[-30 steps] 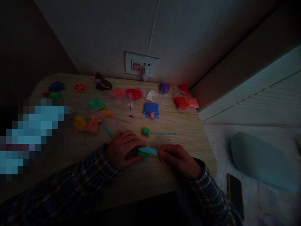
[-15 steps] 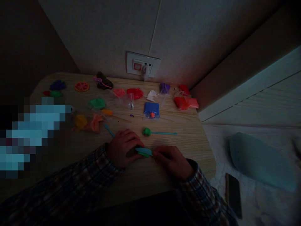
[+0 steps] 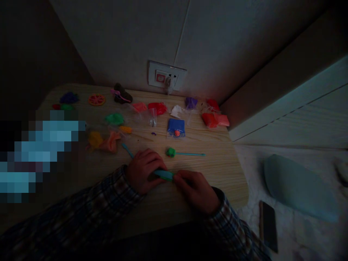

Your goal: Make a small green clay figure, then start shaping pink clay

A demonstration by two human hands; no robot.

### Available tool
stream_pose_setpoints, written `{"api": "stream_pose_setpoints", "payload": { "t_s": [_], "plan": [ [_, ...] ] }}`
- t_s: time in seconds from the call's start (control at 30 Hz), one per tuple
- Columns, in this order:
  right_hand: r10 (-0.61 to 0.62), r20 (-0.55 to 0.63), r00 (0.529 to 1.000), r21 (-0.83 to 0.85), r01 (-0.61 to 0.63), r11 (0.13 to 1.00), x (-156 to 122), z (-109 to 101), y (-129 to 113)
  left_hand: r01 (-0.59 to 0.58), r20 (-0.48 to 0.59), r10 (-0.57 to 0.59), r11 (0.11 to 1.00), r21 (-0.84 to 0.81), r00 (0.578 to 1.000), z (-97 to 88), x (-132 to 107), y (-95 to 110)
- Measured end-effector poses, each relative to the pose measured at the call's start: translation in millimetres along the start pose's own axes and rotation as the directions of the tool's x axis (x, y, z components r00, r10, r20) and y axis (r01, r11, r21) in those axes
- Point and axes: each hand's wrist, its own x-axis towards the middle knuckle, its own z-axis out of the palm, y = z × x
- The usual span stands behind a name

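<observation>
Between my hands, low over the wooden table [image 3: 223, 174], is a light-blue plastic knife [image 3: 164, 174]. My right hand [image 3: 195, 188] pinches its right end. The blade lies over a piece of green modelling clay [image 3: 170, 178], mostly hidden under it. My left hand [image 3: 145, 170] curls around the left end of the clay, fingers closed near the blade tip. Another thin blue tool [image 3: 127, 149] pokes out behind my left hand. Beyond my hands lies a green clay lump [image 3: 170, 152] on a blue stick [image 3: 190, 154].
Bagged clay in several colours lies across the back, including a blue packet [image 3: 176, 127] and red packets [image 3: 210, 119]. Finished-looking clay shapes, such as an orange-rimmed slice [image 3: 96, 99], sit at the left. A wall socket [image 3: 167, 76] is behind; a phone [image 3: 268, 224] lies right, below table level.
The knife has shifted slightly left and lower over the green clay, and my right hand has moved left with it. The view has shifted a little.
</observation>
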Motion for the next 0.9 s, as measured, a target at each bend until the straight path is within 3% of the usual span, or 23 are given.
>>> {"api": "stream_pose_setpoints", "payload": {
  "t_s": [0.1,0.5,0.9],
  "plan": [
    [-0.014,-0.040,0.999,-0.025,0.013,1.000,1.1,2.5,0.3,0.002,-0.013,-0.002,1.000,0.003,1.000,-0.1,-0.5,-0.3],
    [-0.004,0.029,1.000,0.043,0.003,0.999,0.3,1.2,0.5,0.012,-0.042,-0.011,1.000,0.007,0.999,2.0,-1.6,-2.7],
    [-0.007,0.002,1.000,-0.001,0.007,1.000,1.6,0.5,4.4,0.015,-0.046,-0.014,1.000,0.011,0.999,0.6,-1.1,-1.5]
  ]
}}
